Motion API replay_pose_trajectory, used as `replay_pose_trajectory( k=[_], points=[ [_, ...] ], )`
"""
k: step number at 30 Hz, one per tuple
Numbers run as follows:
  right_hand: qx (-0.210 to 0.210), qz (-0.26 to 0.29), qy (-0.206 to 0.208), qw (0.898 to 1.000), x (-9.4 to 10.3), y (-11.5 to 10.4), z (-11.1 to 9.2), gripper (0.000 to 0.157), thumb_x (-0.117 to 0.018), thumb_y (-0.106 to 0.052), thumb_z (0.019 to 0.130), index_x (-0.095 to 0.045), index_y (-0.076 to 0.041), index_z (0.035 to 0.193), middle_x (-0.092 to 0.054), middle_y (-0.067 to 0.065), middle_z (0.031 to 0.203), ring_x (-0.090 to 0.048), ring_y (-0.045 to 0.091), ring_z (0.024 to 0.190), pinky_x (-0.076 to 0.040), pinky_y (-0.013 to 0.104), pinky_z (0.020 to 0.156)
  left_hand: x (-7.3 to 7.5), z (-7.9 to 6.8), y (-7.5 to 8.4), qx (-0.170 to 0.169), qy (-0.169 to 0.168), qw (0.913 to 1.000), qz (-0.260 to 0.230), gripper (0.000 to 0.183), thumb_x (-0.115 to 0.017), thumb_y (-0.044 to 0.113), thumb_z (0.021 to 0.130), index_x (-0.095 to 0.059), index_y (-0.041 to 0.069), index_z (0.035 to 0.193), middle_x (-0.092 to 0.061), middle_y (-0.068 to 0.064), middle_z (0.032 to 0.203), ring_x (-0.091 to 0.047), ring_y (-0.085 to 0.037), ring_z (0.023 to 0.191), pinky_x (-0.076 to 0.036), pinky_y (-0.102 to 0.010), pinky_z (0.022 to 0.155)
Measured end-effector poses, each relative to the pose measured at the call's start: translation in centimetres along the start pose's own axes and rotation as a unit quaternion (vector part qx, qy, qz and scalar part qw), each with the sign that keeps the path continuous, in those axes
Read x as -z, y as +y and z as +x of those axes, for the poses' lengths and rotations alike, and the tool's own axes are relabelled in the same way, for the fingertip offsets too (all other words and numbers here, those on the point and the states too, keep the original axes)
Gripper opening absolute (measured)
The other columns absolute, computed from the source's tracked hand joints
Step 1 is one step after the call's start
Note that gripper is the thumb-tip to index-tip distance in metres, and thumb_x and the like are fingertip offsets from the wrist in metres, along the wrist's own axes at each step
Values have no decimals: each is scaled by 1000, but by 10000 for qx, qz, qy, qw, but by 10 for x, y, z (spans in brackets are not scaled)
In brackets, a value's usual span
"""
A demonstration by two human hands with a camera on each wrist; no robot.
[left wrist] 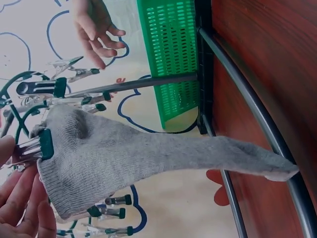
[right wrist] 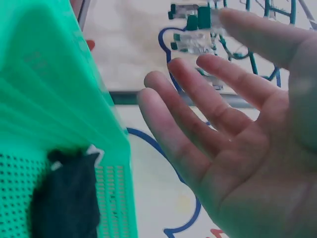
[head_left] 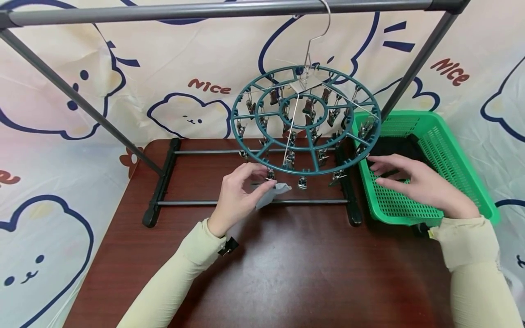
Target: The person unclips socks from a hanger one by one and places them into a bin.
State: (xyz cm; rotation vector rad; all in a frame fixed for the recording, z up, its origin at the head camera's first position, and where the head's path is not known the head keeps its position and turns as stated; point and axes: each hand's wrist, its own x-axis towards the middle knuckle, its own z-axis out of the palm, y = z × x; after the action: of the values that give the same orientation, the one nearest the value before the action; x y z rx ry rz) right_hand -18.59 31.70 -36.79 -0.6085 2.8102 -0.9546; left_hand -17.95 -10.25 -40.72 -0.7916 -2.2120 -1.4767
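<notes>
At the near edge of the round green clip hanger (head_left: 304, 172), my left hand (head_left: 241, 193) pinches a metal clip (left wrist: 33, 149) with green tips. A grey sock (left wrist: 111, 156) hangs by its ribbed cuff at that clip, toe downward; from the head only a pale part of the sock (head_left: 270, 195) shows behind the fingers. My right hand (head_left: 422, 182) is over the left side of the green basket (head_left: 461, 148), fingers spread loosely and palm bare in the right wrist view. Inside the basket lies a dark cloth item (right wrist: 69, 198).
The hanger's hook (head_left: 326, 25) goes over the top bar (head_left: 205, 11) of a grey rack standing on the brown table (head_left: 311, 273). Several other clips dangle from the rings. The basket stands beside the rack's right foot (head_left: 353, 212). A cartoon-print cloth (head_left: 188, 116) covers the back.
</notes>
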Motion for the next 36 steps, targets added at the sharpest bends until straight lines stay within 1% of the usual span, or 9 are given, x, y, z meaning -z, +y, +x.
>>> replay_pose_trajectory(
  k=[5, 9, 13, 16, 19, 22, 27, 31, 36],
  points=[
    [476, 380, -335, 9976, -14, -5, -5, 63, -75, -11, 95, -49, -11, 153, -66, 11, 135, -55, -11, 116, -45, 5, 93, -7, 1, 5, 26, -134, 9998, -126, 26, -85, 10, 87, -72, 5, 109, -75, -6, 103, -72, -15, 96, -62, -34, 81],
    [407, 602, -565, 9958, -24, -12, -6, 65, -75, -13, 96, -46, -11, 154, -65, 11, 139, -56, -9, 118, -49, 11, 94, -13, 3, 10, -86, -259, 9993, -238, 26, -85, 8, 86, -72, 4, 109, -75, -8, 102, -72, -16, 95, -62, -36, 80],
    [253, 787, -842, 9930, -34, -19, -5, 62, -73, -17, 98, -46, -8, 153, -63, 11, 141, -65, 14, 122, -53, 18, 96, -19, 4, 13, -239, -373, 9988, -223, 28, -85, 9, 86, -72, 4, 111, -75, -8, 102, -72, -17, 95, -62, -38, 80],
    [208, 962, -1062, 9895, -44, -24, 0, 63, -73, -20, 99, -45, -9, 154, -62, 10, 143, -63, 29, 126, -55, 28, 100, -24, 5, 15, -277, -475, 9981, -288, 28, -85, 9, 86, -73, 3, 111, -76, -9, 102, -72, -17, 95, -62, -39, 81],
    [181, 1149, -1304, 9846, -57, -27, 10, 66, -73, -23, 98, -43, -10, 155, -60, 11, 145, -62, 33, 129, -55, 42, 103, -29, 6, 18, -255, -531, 9976, -353, 29, -85, 9, 85, -73, 2, 111, -76, -10, 102, -73, -18, 95, -62, -38, 81],
    [178, 1325, -1552, 9788, -71, -32, 21, 71, -76, -26, 96, -41, -9, 156, -59, 13, 146, -60, 34, 132, -51, 51, 106, -34, 7, 21, -220, -626, 9969, -418, 30, -86, 9, 85, -74, 1, 111, -77, -11, 103, -73, -18, 95, -63, -36, 82],
    [330, 1362, -1779, 9740, -91, -42, 34, 78, -80, -30, 92, -41, -15, 158, -53, 7, 154, -57, 28, 137, -49, 48, 110, -45, 9, 26, -234, -768, 9960, -398, 32, -86, 12, 85, -74, 1, 113, -78, -10, 104, -73, -18, 98, -61, -30, 86],
    [289, 1343, -1733, 9752, -107, -49, 41, 81, -81, -39, 91, -42, -14, 157, -48, 7, 158, -53, 28, 140, -47, 52, 112, -52, 11, 31, -316, -768, 9960, -343, 33, -86, 13, 85, -75, 1, 113, -79, -10, 103, -74, -17, 96, -61, -29, 85],
    [228, 1949, -1786, 9641, -120, -55, 45, 68, -84, -31, 89, -54, -15, 147, -61, 3, 145, -60, 23, 130, -46, 56, 111, -62, 14, 35, -306, -810, 9944, -605, 31, -85, 11, 87, -74, -1, 113, -79, -13, 103, -74, -17, 94, -63, -34, 84]
  ],
)
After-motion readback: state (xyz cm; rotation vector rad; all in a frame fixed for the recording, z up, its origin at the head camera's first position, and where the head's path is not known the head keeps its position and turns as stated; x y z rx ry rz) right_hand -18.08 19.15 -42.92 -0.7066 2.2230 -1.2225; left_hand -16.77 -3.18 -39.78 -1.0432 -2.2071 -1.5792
